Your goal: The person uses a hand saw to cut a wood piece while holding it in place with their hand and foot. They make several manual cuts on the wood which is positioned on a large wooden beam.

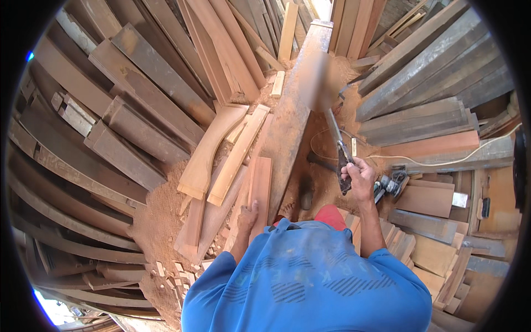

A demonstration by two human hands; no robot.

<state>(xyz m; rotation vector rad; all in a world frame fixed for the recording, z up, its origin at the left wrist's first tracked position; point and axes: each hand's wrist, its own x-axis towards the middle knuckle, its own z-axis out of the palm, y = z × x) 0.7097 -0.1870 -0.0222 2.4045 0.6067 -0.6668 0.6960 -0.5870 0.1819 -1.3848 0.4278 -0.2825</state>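
Right fingers (pixel 352 170) partly hide the tool's handle (pixel 341 158).

over the bare beam (pixel 285 127) is free; boards (pixel 238 154) crowd the left hand's (pixel 247 216) left.

I note the right hand (pixel 360 176) closed on a dark-handled long tool (pixel 343 160), its far end blurred. Left of that grip, the left hand (pixel 247 216) holds a reddish board (pixel 260 180) beside a scuffed beam (pixel 286 133). A power tool (pixel 394 181) lies right of the grip.
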